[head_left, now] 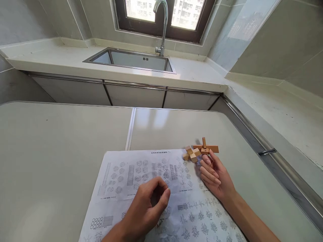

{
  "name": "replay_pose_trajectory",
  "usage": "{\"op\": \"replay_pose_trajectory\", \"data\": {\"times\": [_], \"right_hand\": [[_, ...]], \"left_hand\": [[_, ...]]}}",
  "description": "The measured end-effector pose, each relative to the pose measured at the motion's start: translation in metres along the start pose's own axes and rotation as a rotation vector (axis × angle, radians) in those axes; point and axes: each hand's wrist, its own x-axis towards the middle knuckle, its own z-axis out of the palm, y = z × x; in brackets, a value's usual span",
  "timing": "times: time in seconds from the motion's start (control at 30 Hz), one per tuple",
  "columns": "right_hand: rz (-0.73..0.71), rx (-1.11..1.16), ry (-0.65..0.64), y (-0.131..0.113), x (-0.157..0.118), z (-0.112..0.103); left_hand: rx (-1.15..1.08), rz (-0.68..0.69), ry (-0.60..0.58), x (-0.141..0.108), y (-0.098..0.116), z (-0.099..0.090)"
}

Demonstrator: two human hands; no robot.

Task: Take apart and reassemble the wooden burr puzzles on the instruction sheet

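My left hand (148, 206) hovers over or rests on a printed paper sheet (113, 171) covered in small diagrams. Its fingers curl in, thumb close to the index finger; whether something small is between them is hidden. At the sheet's upper right corner, my right hand (217, 174) has thumb and index finger pinched at the near end of a brown wooden piece (205, 150), which has an upright peg and a long flat bar running sideways. Just left of it sits a lighter wooden puzzle of crossed blocks (192, 154), close to the brown piece.
A pale table (50, 161) with a seam (130, 129) carries the sheet. Beyond it stand a counter (191, 75) with a sink (136, 59) and a tall faucet (165, 27) under a window. Another counter (282, 104) with a metal rail runs along the right.
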Motion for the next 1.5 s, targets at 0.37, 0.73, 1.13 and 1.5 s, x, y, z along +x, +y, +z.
{"op": "replay_pose_trajectory", "data": {"times": [0.37, 0.73, 1.13, 1.5], "right_hand": [[-0.189, -0.585, 0.350, -0.005, -0.002, 0.006], [-0.466, -0.770, 0.382, 0.001, -0.004, -0.009], [-0.497, -0.992, -0.045, 0.015, -0.029, -0.003], [-0.576, -1.428, -0.598, 0.044, -0.042, 0.026]], "left_hand": [[0.017, 0.019, 0.014, 0.000, 0.003, -0.001], [0.018, 0.026, 0.014, -0.001, -0.001, 0.000], [-0.067, 0.015, 0.046, -0.003, -0.001, -0.001], [-0.483, -0.005, -0.186, -0.004, 0.001, -0.006]]}}
